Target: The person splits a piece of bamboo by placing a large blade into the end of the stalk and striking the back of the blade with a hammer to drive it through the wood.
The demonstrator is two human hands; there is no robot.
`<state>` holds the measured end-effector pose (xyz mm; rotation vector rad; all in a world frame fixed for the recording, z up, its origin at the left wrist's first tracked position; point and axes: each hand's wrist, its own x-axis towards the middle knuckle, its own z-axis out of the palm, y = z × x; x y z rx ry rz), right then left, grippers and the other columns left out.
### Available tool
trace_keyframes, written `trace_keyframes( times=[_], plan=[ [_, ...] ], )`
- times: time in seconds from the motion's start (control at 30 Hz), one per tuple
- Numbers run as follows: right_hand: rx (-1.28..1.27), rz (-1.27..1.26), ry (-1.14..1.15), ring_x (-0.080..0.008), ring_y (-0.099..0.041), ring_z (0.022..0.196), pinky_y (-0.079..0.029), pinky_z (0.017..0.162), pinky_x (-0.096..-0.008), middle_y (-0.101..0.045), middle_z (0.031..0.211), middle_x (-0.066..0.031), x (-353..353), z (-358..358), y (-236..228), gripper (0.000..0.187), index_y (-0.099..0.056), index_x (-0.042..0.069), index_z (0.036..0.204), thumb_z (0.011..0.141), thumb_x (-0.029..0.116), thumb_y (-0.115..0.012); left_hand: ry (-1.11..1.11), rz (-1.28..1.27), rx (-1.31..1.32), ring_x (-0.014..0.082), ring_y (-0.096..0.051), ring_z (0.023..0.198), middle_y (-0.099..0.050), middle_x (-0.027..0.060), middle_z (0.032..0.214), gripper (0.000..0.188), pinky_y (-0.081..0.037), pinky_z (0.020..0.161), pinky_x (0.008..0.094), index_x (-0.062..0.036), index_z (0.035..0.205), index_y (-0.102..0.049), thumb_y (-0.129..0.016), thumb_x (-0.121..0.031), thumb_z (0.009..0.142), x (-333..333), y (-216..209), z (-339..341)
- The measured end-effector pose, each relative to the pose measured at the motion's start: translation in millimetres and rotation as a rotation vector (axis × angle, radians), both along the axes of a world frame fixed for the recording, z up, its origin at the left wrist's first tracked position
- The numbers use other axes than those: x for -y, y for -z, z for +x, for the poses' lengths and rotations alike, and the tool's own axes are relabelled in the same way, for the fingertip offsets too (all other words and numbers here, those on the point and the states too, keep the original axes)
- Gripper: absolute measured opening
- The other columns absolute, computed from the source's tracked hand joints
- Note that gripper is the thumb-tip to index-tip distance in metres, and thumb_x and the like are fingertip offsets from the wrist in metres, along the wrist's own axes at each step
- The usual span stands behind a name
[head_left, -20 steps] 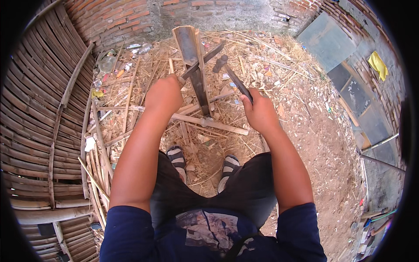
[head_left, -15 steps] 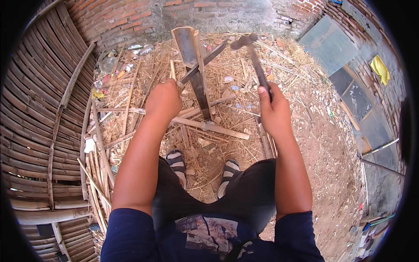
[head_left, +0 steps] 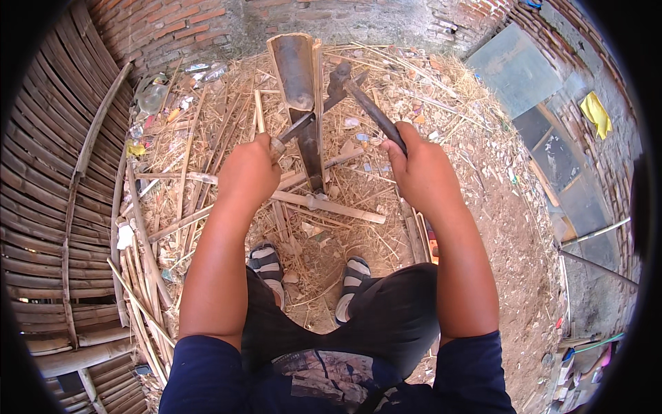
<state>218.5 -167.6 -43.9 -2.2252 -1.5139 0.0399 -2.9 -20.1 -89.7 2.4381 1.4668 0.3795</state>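
Observation:
A split bamboo piece (head_left: 292, 72) stands upright in front of me, its hollow inner face showing. Across it slants a machete (head_left: 296, 128), its blade in a split in the bamboo and its tip end sticking out beyond the right side. My left hand (head_left: 246, 172) is closed round the machete's handle, left of the bamboo. My right hand (head_left: 429, 172) grips a hammer (head_left: 376, 114) by its handle. The hammer's head is over the protruding blade end, at or very near it; contact is unclear.
Bamboo strips (head_left: 331, 207) and straw litter the dirt ground. A slatted bamboo wall (head_left: 48, 179) rises on the left, a brick wall (head_left: 186, 24) at the back. Boards (head_left: 514, 72) and a yellow cloth (head_left: 596, 115) are on the right. My sandalled feet (head_left: 352, 286) are close to the bamboo's base.
My right hand has swung the hammer down and to the left, bringing its head to the machete's protruding end. My left hand still holds the machete's handle.

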Motion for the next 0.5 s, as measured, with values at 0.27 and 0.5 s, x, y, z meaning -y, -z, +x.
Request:
trace_keyframes(
  times=[0.27,0.5],
  plan=[
    [-0.113,0.000,0.056,-0.0391,-0.069,0.073,-0.051,0.064,-0.0493,-0.068,0.076,-0.0210,5,-3,-1,0.029,-0.059,0.006,0.118,0.104,0.031,-0.055,0.079,-0.112,0.283,0.0372,-0.071,0.077,-0.070,0.0206,0.078,0.058,-0.054,0.072,0.0432,0.0029,0.120,-0.065,-0.076,-0.044,0.089,0,-2,-25],
    [-0.386,0.437,0.041,-0.0135,-0.055,0.060,-0.043,0.057,-0.0327,-0.058,0.068,-0.0038,24,1,-27,0.038,-0.061,0.002,0.124,0.108,0.035,-0.050,0.087,-0.092,0.239,0.0393,-0.070,0.075,-0.068,0.0229,0.075,0.057,-0.054,0.072,0.0445,0.0032,0.117,-0.067,-0.071,-0.047,0.091,12,1,-22]
  ],
)
